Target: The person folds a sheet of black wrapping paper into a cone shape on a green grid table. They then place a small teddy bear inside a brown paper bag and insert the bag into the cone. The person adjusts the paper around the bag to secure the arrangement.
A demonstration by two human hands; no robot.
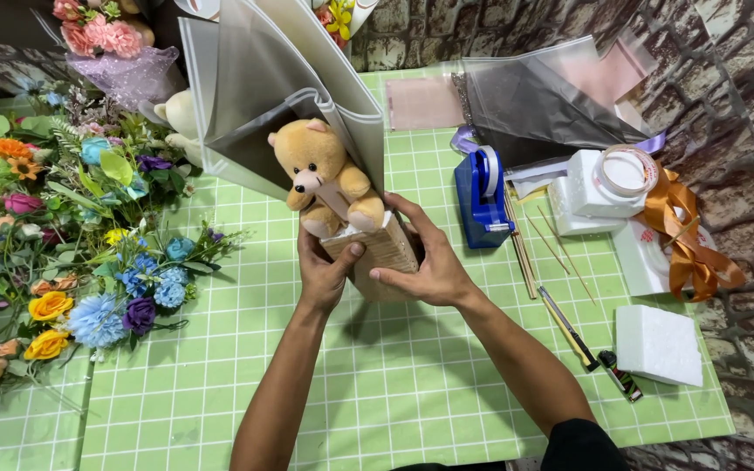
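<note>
Head view: left hand [323, 272] and right hand [425, 262] clasp tan box [383, 253], bear [325, 174] seated atop, grey wrap [263, 96] behind. Wrapping stage; next needs steady base.

Both hands [325, 272] [429, 262] forward, fingers curled.

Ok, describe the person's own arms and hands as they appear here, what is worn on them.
Both forearms are bare from the bottom edge of the picture up to the wrists. The left hand and the right hand wear no gloves, and no ring, watch or bracelet shows on either. The one piece of clothing in view is a dark sleeve at the right upper arm, near the bottom edge.
</note>
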